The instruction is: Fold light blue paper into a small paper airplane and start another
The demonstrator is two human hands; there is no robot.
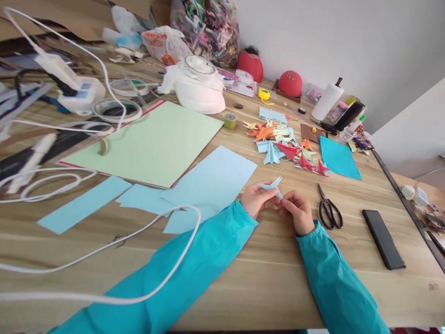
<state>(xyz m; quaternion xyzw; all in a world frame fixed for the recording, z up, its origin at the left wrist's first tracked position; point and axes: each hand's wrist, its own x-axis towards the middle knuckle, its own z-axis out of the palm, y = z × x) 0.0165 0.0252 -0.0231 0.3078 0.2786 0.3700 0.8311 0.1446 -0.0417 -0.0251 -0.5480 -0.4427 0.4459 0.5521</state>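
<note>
Between my two hands is a small light-blue origami crane of folded paper. My left hand pinches its body between thumb and fingers. The fingers of my right hand are closed on its lower point, partly covering it. Just beyond lies a pile of folded paper cranes in orange, blue, red and pale yellow. Black-handled scissors rest to the right of my right hand. Light-blue paper sheets spread out to the left, under and beside my left sleeve.
A green paper stack lies left of the blue sheets. A white cable loops across my left sleeve. A black phone is at the right, near the table edge. Tape rolls, a green spool and a turquoise sheet lie farther back.
</note>
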